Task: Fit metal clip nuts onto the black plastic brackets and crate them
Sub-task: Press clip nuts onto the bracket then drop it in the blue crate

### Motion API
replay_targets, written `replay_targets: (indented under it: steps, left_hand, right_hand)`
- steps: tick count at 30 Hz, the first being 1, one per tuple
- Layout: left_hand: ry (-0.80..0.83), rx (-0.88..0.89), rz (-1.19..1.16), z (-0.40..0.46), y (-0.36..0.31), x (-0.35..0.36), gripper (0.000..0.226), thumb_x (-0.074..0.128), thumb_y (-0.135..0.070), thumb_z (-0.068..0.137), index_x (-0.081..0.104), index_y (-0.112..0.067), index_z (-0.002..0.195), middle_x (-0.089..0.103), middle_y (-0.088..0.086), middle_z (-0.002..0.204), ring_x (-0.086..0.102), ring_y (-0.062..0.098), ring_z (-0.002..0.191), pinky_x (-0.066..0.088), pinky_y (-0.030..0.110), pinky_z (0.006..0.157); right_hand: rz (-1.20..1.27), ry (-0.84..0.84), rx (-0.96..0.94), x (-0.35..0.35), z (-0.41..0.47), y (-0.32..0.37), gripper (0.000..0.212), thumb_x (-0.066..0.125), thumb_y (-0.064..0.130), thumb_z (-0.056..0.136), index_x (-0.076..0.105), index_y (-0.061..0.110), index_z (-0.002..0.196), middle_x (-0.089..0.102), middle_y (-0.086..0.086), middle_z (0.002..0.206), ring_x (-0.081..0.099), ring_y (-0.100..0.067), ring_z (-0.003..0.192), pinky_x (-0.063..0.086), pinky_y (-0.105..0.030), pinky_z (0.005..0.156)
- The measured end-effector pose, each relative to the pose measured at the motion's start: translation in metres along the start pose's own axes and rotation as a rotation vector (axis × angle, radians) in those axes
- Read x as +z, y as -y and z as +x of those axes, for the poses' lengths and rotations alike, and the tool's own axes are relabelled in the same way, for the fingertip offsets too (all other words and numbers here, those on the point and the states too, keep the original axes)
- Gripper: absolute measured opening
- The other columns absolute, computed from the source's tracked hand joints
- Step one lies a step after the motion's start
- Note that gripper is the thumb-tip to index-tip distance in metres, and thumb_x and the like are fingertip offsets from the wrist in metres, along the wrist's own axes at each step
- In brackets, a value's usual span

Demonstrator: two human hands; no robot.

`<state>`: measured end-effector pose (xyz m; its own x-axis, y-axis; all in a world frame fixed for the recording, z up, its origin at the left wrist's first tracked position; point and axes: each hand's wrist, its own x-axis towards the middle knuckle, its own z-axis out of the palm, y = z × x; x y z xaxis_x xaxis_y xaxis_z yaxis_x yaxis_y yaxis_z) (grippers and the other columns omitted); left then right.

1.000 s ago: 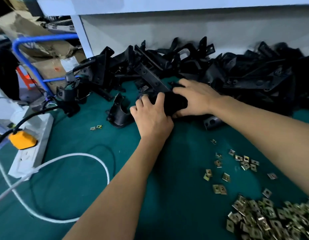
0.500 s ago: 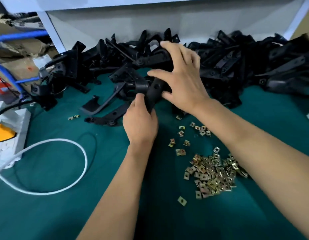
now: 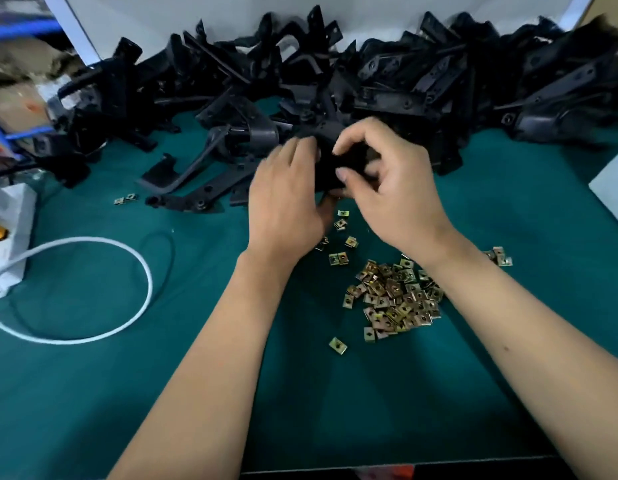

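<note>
Bracket [image 3: 330, 168] now pulled from far pile [image 3: 387, 74], clamped in both hands [image 3: 283, 199] [image 3: 394, 188] over nuts [image 3: 394, 296] (no nut seen fitted yet).

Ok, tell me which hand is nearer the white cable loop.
Left. The left hand grips the bracket right of the white cable loop, with green mat between them. The right hand is farther right, beyond the left hand, on the same bracket.
</note>
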<state>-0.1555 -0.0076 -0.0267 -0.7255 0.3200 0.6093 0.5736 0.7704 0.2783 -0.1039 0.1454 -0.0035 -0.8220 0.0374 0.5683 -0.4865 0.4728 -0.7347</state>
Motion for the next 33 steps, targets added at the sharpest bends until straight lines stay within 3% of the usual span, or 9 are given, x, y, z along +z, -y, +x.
replay_targets:
  steps: [3, 5, 7, 11, 14, 19, 22, 27, 33]
  left_hand:
    - [0.123, -0.063, -0.094, -0.004, 0.008, 0.004, 0.030, 0.067, -0.018, 0.084, 0.051, -0.008, 0.107, 0.062, 0.009, 0.086, 0.059, 0.038, 0.080, 0.035, 0.039, 0.059]
    - [0.162, -0.156, -0.020, -0.005, 0.017, 0.005, 0.028, 0.067, -0.029, 0.090, 0.049, -0.010, 0.098, 0.059, 0.010, 0.084, 0.058, 0.040, 0.087, 0.035, 0.041, 0.064]
    - [0.224, -0.223, 0.127, -0.001, 0.024, 0.007, 0.048, 0.064, -0.056, 0.089, 0.055, -0.012, 0.103, 0.065, 0.010, 0.099, 0.057, 0.037, 0.102, 0.041, 0.044, 0.080]
    - [0.279, -0.260, 0.154, 0.000, 0.028, 0.015, 0.078, 0.039, -0.089, 0.080, 0.057, -0.016, 0.102, 0.063, 0.006, 0.106, 0.051, 0.032, 0.111, 0.037, 0.045, 0.091]
    - [0.242, -0.249, 0.101, -0.002, 0.028, 0.020, 0.079, 0.033, -0.087, 0.084, 0.057, -0.013, 0.094, 0.062, 0.007, 0.101, 0.049, 0.033, 0.109, 0.034, 0.046, 0.093]
    - [0.177, -0.226, 0.011, -0.001, 0.028, 0.024, 0.061, 0.041, -0.072, 0.097, 0.044, -0.017, 0.070, 0.053, -0.002, 0.072, 0.048, 0.029, 0.088, 0.032, 0.041, 0.083]
    - [0.220, -0.166, -0.042, -0.001, 0.023, 0.021, 0.056, 0.046, -0.066, 0.100, 0.031, -0.024, 0.065, 0.040, -0.009, 0.060, 0.048, 0.029, 0.074, 0.037, 0.043, 0.078]
    - [0.268, -0.191, -0.110, 0.000, 0.020, 0.016, 0.057, 0.034, -0.076, 0.083, 0.034, -0.021, 0.070, 0.045, -0.003, 0.059, 0.045, 0.033, 0.067, 0.034, 0.041, 0.070]
    - [0.251, -0.149, -0.197, -0.003, 0.020, 0.014, 0.046, 0.046, -0.072, 0.086, 0.052, -0.028, 0.075, 0.064, -0.001, 0.076, 0.064, 0.033, 0.085, 0.049, 0.047, 0.081]
  right_hand:
    - [0.019, 0.024, 0.043, -0.008, -0.010, 0.000, 0.048, 0.077, 0.007, 0.088, 0.041, 0.013, 0.119, 0.063, -0.003, 0.123, 0.071, -0.017, 0.091, 0.061, -0.036, 0.071]
    - [-0.111, 0.122, 0.017, -0.019, -0.014, 0.000, 0.037, 0.084, 0.017, 0.084, 0.055, 0.012, 0.107, 0.065, 0.001, 0.104, 0.064, -0.013, 0.076, 0.052, -0.028, 0.063]
    - [-0.121, 0.425, 0.033, -0.027, -0.020, 0.008, 0.018, 0.087, 0.027, 0.082, 0.071, 0.019, 0.086, 0.069, 0.007, 0.080, 0.059, -0.010, 0.064, 0.042, -0.018, 0.059]
    - [-0.231, 0.985, 0.037, -0.010, -0.034, 0.026, 0.022, 0.089, 0.046, 0.072, 0.076, 0.030, 0.079, 0.071, 0.012, 0.075, 0.066, -0.008, 0.073, 0.043, -0.015, 0.063]
    - [-0.369, 1.086, -0.008, 0.002, -0.040, 0.031, 0.034, 0.086, 0.058, 0.066, 0.071, 0.034, 0.084, 0.068, 0.013, 0.075, 0.064, -0.006, 0.076, 0.049, -0.027, 0.064]
    - [-0.383, 1.144, 0.000, 0.002, -0.043, 0.031, 0.027, 0.085, 0.051, 0.072, 0.067, 0.030, 0.074, 0.067, 0.011, 0.072, 0.062, -0.006, 0.070, 0.047, -0.026, 0.058]
    - [-0.219, 1.038, 0.038, -0.001, -0.040, 0.028, 0.023, 0.087, 0.035, 0.078, 0.068, 0.024, 0.075, 0.067, 0.008, 0.073, 0.062, -0.009, 0.071, 0.045, -0.021, 0.062]
    - [0.307, 0.487, 0.234, -0.004, -0.032, 0.009, 0.018, 0.075, 0.003, 0.092, 0.058, -0.001, 0.087, 0.074, -0.016, 0.082, 0.071, -0.029, 0.066, 0.057, -0.038, 0.054]
    - [0.351, 0.046, 0.264, -0.011, -0.024, -0.019, 0.005, 0.072, 0.001, 0.094, 0.073, 0.000, 0.099, 0.073, -0.016, 0.078, 0.067, -0.021, 0.064, 0.055, -0.027, 0.057]
